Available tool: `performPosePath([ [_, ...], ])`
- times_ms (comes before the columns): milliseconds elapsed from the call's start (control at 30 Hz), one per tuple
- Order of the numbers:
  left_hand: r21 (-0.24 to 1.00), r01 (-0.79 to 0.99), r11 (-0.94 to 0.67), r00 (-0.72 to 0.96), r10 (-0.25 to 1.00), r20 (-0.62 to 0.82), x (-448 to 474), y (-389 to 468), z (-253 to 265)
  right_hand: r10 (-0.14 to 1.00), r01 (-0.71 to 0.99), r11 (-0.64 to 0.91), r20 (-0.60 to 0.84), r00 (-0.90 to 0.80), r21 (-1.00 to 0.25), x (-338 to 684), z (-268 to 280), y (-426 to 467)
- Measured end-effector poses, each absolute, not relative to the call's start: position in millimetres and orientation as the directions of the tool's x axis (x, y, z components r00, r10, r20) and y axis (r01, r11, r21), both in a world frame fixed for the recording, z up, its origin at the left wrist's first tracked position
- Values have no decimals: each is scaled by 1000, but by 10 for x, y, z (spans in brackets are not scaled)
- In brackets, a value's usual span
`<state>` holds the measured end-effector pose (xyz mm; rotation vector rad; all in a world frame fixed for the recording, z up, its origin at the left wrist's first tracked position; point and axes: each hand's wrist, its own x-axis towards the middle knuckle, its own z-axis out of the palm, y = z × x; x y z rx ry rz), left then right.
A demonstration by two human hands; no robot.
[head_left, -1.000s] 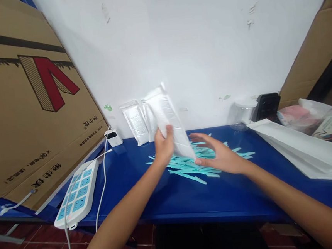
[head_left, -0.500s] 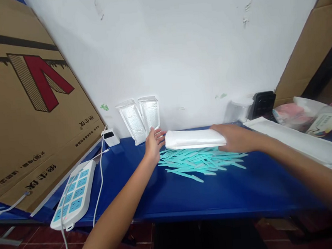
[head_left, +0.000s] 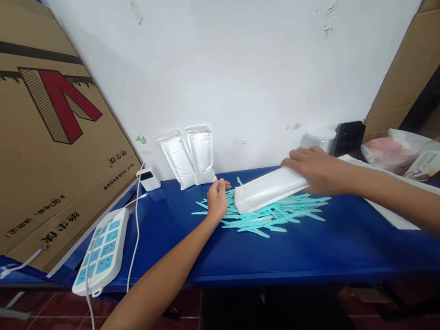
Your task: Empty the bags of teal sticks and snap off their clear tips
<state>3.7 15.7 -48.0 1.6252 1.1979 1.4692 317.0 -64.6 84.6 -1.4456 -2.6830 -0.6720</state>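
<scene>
My right hand [head_left: 316, 169] is closed around the right end of a white padded envelope [head_left: 270, 189], which lies at a slant above a heap of thin teal plastic sticks [head_left: 274, 215] shaped like eyebrow razors. The envelope's left end points toward my left hand [head_left: 217, 200], a small gap away. At the left side of the heap, my left hand has its fingers curled together; what they hold, if anything, is hidden. Two silvery padded envelopes [head_left: 203, 156] lean upright against the wall behind it.
On the blue table [head_left: 289, 256], a white power strip [head_left: 103, 252] with cables lies left, near a small white device [head_left: 148, 179]. More white envelopes [head_left: 389, 212], a clear tub [head_left: 320, 140], a black device [head_left: 348, 138] and a bottle [head_left: 435, 154] are right. A large carton [head_left: 51, 174] stands left.
The envelope in my right hand has tilted, its left end lower and slightly rightward. My left hand has moved right, its fingers curling from spread. Some sticks now show farther left.
</scene>
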Motion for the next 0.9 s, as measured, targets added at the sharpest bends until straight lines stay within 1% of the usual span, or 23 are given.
performPosePath([
  [133, 874, 283, -395, -6, 911, 413, 32, 116, -445, 757, 763, 482, 235, -610, 429, 3259, 923, -625],
  [233, 838, 338, -428, 50, 897, 439, 43, 57, -414, 742, 745, 472, 244, -625, 471, 3347, 956, -626],
  [467, 688, 469, -554, 234, 829, 509, 57, -106, -306, 703, 722, 444, 293, -648, 531, 3529, 1055, -607],
  [533, 641, 477, -601, 312, 798, 515, 54, -149, -269, 700, 724, 451, 297, -649, 522, 3546, 1104, -596],
  [600, 583, 467, -664, 438, 747, 500, 47, -191, -237, 702, 734, 459, 302, -645, 500, 3541, 1157, -589],
  [667, 545, 456, -704, 553, 704, 446, 39, -227, -216, 715, 750, 461, 301, -631, 475, 3514, 1204, -587],
  [700, 545, 458, -702, 583, 700, 411, 35, -242, -211, 725, 759, 462, 296, -621, 459, 3494, 1223, -588],
  [800, 578, 491, -652, 580, 740, 341, 22, -256, -221, 756, 788, 469, 279, -592, 400, 3424, 1269, -592],
  [900, 595, 501, -629, 553, 761, 339, 11, -232, -253, 781, 806, 463, 261, -567, 368, 3383, 1330, -590],
])
